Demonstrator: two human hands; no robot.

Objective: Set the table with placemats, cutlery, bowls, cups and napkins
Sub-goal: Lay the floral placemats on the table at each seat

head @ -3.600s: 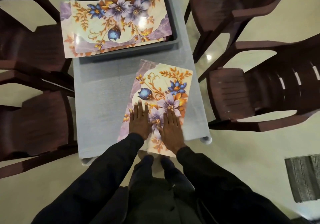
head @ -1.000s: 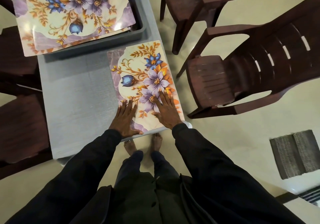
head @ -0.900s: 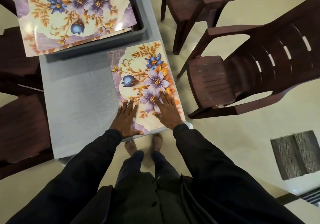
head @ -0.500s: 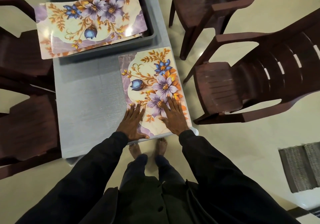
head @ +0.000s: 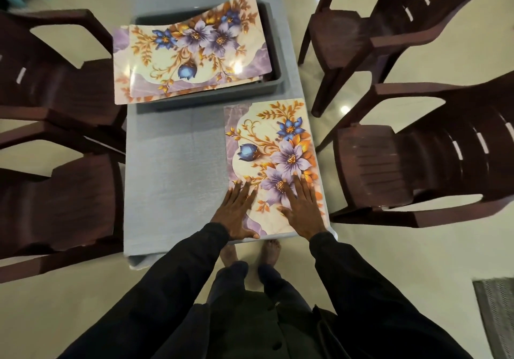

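Observation:
A floral placemat (head: 274, 147) lies lengthwise on the right half of the grey table (head: 175, 169), its near end at the table's front edge. My left hand (head: 236, 214) presses flat on the mat's near left corner, partly on the tablecloth. My right hand (head: 303, 205) presses flat on the mat's near right part, fingers straight. A stack of more floral placemats (head: 192, 47) rests on top of a grey bin (head: 211, 98) at the far end of the table, overhanging its left side.
Dark brown plastic chairs surround the table: two on the left (head: 58, 200), two on the right (head: 417, 164). A grey striped rug (head: 498, 317) lies on the floor at the lower right. My bare feet (head: 271, 250) stand at the table's front edge.
The placemat has been slid from a slanted position to lie square along the table's right edge, with my hands still flat on it. In the last second only my view has shifted.

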